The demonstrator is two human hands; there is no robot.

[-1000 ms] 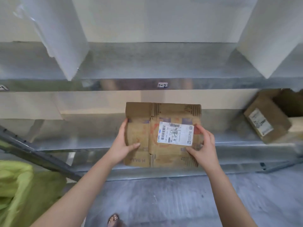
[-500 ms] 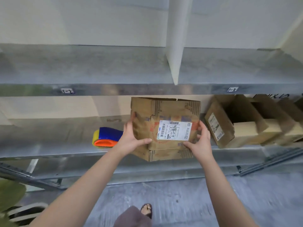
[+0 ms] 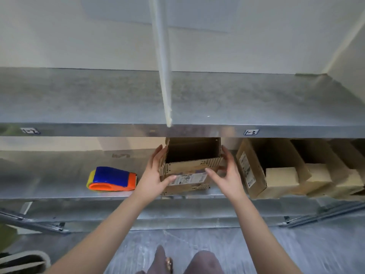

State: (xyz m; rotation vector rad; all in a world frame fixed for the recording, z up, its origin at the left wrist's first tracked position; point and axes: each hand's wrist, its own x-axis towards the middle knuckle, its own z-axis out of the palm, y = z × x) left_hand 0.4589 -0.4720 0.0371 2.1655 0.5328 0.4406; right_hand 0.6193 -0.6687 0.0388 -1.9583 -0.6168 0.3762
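A small brown cardboard box (image 3: 185,169) with a white barcode label stands on the lower metal shelf (image 3: 59,187), open top facing up under the upper shelf's edge. My left hand (image 3: 155,175) holds its left front corner, fingers along the side and thumb across the front. On the other side, my right hand (image 3: 227,171) holds the right front corner, fingers up the side and thumb tip on the front rim.
A blue, orange and yellow tape dispenser (image 3: 112,179) lies left of the box. Several open cardboard boxes (image 3: 250,171) lean in a row to its right. The upper shelf (image 3: 98,99) carries a white divider (image 3: 164,76). My foot (image 3: 167,262) shows on the grey floor.
I moved right along the rack with the box held in the air. It now rests on the lower shelf, tipped so its open top shows, between the dispenser and the other boxes.
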